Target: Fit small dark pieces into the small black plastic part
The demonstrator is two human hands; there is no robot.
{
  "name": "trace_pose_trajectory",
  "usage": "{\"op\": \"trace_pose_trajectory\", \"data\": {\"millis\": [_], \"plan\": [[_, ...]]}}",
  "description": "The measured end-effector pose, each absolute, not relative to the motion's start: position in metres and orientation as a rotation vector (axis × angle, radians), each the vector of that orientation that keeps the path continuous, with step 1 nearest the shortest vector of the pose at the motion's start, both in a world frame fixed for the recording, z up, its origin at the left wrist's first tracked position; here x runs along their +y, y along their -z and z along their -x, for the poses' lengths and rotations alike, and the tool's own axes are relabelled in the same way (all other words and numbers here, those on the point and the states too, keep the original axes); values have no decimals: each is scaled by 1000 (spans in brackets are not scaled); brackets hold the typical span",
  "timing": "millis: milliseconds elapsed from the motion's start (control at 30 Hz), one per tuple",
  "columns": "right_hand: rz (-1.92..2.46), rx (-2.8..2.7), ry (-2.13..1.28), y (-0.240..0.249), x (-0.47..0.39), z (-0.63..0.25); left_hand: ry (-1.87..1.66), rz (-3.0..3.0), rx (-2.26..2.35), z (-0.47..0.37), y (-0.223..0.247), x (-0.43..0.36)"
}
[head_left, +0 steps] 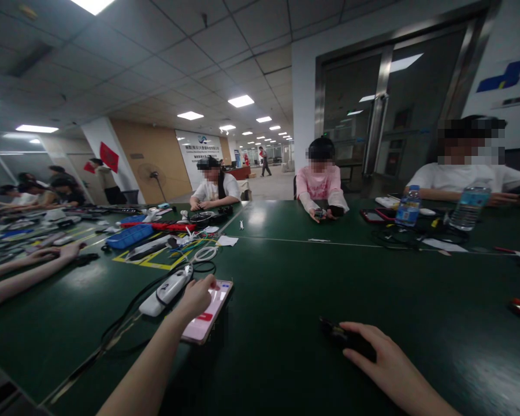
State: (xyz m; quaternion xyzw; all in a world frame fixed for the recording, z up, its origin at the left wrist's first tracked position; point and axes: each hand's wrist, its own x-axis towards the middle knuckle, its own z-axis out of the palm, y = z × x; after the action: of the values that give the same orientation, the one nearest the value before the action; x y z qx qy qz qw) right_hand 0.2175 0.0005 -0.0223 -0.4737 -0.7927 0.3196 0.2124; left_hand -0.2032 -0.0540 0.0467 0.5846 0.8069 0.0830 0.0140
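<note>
My left hand (197,298) is over a phone (201,326) with a lit pinkish screen that lies on the green table. One finger is bent down at the upper part of the screen, though whether it touches is hard to tell. The hand holds nothing. Just left of the phone lies a white power strip (167,290) with a black cable across it. Lower right, my right hand (383,358) has thumb and forefinger around a small black object (331,330). It has a yellowish mark, and its kind is too dark to make out.
Coiled white cable (205,254), a blue tray (130,236) and tools crowd the left. Another person's arms (47,263) reach in there. Water bottles (408,206) stand at the right. A person in pink (319,185) sits across the green table (277,277).
</note>
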Motion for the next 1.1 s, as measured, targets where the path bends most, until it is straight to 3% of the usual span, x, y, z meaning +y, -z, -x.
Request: {"op": "trace_pose_trajectory", "data": {"millis": [267,500,700,1100], "plan": [[1308,-2171,-907,2,-12,-212,-333,-1912,2443,180,-53,-45],[1272,-2156,-888,6,-13,-211,-437,-2137,1940,83,-60,-41],[1270,-2154,-848,1,-16,-208,-454,-2259,1438,16,-35,-40],[1221,-2177,-783,-3,-19,-203,-547,-2272,1356,6,-9,-29]]}}
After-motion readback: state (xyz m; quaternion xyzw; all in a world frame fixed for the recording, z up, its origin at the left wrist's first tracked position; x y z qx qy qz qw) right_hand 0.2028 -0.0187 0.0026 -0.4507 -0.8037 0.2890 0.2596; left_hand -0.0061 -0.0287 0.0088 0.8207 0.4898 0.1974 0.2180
